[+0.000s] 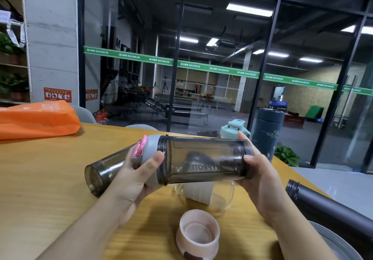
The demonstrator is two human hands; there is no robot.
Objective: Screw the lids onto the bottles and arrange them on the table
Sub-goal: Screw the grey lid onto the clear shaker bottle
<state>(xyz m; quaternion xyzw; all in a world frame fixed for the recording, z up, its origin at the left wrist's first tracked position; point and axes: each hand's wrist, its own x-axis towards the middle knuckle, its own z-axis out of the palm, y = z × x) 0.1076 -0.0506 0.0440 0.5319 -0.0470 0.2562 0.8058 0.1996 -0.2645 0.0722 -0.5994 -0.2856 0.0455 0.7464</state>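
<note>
Two hands hold a smoky bottle sideways above a wooden table, a grey and pink lid at its mouth.

The left hand [139, 171] curls its fingers and thumb around the grey and pink lid [145, 155], which sits against the threaded neck of the smoky bottle [201, 159]; whether the lid is fully screwed on I cannot tell. The right hand [260, 171] grips the bottle's base end, thumb on top. Behind the left hand a second smoky bottle [101, 169] lies on the table [50, 179]. Under the held bottle lies a clear glass bottle [212, 195], and nearer the camera a pink lid [197, 233] rests open side up. A dark flask [327, 209] lies at the right edge. A teal-lidded bottle [234, 128] and a dark blue flask [266, 130] stand at the far side, and an orange bag [38, 118] lies far left.
</note>
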